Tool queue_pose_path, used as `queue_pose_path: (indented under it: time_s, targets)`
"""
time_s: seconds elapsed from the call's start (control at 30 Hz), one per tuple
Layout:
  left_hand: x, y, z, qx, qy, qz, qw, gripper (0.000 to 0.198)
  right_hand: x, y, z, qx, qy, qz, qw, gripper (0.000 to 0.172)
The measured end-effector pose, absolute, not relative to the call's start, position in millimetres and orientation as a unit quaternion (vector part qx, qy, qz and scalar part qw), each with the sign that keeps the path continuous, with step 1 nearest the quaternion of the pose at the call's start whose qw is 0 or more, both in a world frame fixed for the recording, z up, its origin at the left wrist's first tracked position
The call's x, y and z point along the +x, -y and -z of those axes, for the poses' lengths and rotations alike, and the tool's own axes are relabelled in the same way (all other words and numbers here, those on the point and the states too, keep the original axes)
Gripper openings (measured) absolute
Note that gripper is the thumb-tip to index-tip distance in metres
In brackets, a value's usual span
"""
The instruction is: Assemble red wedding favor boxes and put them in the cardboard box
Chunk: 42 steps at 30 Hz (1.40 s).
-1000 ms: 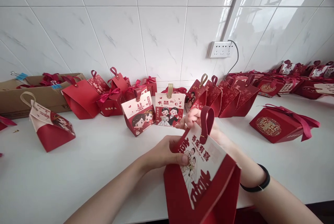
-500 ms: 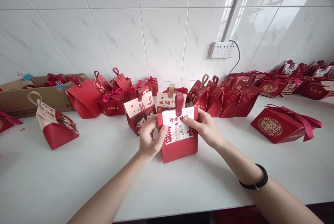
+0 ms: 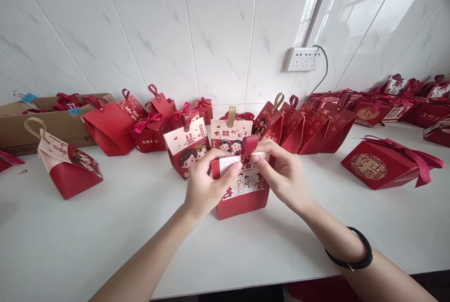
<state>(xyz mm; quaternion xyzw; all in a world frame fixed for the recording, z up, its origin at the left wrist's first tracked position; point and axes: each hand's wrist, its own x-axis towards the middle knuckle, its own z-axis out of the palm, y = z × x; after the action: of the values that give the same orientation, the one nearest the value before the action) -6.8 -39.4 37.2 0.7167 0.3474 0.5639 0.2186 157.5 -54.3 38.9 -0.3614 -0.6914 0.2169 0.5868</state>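
A red gift box (image 3: 243, 204) with a white panel showing a cartoon couple stands upright on the white table in front of me. My left hand (image 3: 210, 182) pinches its top edge on the left, thumb in front and fingers behind. On the right, my right hand (image 3: 279, 173) grips the same edge between thumb and fingers. Between the thumbs rises the box's dark red ribbon loop (image 3: 249, 146). Close behind stand a pink and red box with a cartoon couple (image 3: 184, 156) and a similar box with a gold loop (image 3: 230, 133).
At the left stand a pink-topped box (image 3: 72, 170) and a cardboard carton (image 3: 45, 131). Red boxes (image 3: 298, 128) line the wall. A red box with a bow (image 3: 379, 163) lies at the right. A power strip (image 3: 303, 59) hangs on the tiled wall.
Both thumbs have moved inward and up to the box's top edge, near the ribbon loop. The top edge now shows a white folded strip, and the loop leans right. The view has shifted slightly.
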Motion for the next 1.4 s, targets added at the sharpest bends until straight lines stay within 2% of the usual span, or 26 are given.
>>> queue_pose_path:
  time_s: [0.43,0.7,1.13,1.4]
  targets:
    - [1.2,42.5,-34.8,0.685,-0.374,-0.588,0.211,0.011,161.2,53.4,-40.7,-0.356,0.690,-0.254,0.576,0.015]
    - [-0.5,40.2,-38.0,0.700,-0.338,-0.605,0.172,0.009,162.5,53.5,-40.3,-0.332,0.699,-0.266,0.575,0.009]
    - [0.6,37.6,-39.4,0.695,-0.354,-0.596,0.189,0.005,159.0,51.5,-37.2,-0.363,0.727,-0.134,0.567,0.010]
    - [-2.4,35.5,-36.7,0.696,-0.347,-0.579,0.244,0.007,158.8,51.4,-38.6,-0.350,0.732,-0.123,0.572,0.009]
